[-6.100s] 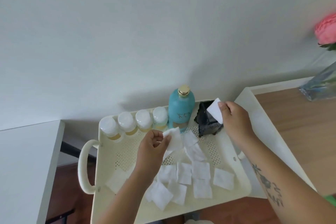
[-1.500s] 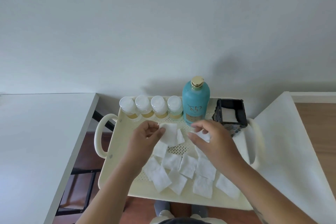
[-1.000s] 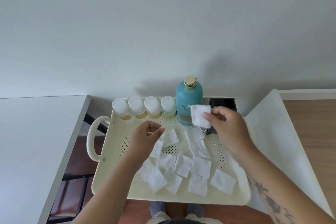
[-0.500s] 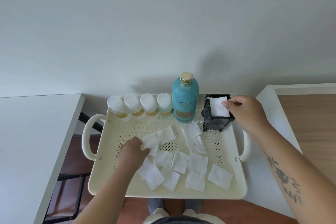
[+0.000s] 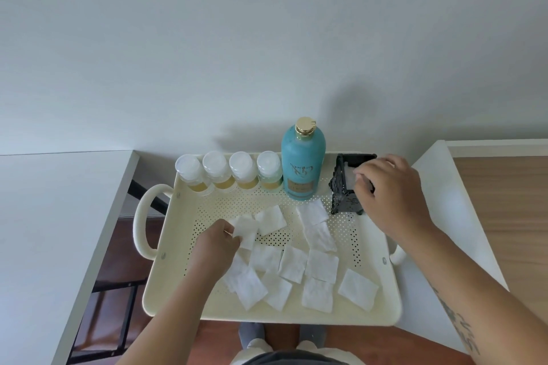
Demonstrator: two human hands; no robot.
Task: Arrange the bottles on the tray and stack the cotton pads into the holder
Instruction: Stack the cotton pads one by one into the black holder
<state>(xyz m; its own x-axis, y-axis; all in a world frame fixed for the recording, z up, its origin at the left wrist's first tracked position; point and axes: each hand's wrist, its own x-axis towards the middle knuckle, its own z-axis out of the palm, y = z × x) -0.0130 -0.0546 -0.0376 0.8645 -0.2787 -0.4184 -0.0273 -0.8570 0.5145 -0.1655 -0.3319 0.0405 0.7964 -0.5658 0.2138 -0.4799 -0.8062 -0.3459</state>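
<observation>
A cream perforated tray [image 5: 178,299] carries several small clear bottles [image 5: 218,172] in a row at its back edge, with a tall teal bottle [image 5: 302,166] to their right. Right of that stands a black cotton pad holder [image 5: 344,201] with a white pad [image 5: 350,178] inside. My right hand [image 5: 391,190] hovers over the holder, fingertips curled down at the pad in its opening. Several white square cotton pads [image 5: 321,265] lie loose across the tray. My left hand [image 5: 216,243] pinches one pad [image 5: 246,227] at the left of the pile.
A white table [image 5: 44,231] stands to the left, and a white surface [image 5: 439,216] joins a wooden top [image 5: 504,216] on the right. The wall rises right behind the tray. The tray's loop handle [image 5: 142,222] sticks out left; floor and my feet show below.
My right hand lifted a pad from the tray, carried it right and pushed it down into the holder. My left hand dropped to the left of the pile and took hold of another pad.
</observation>
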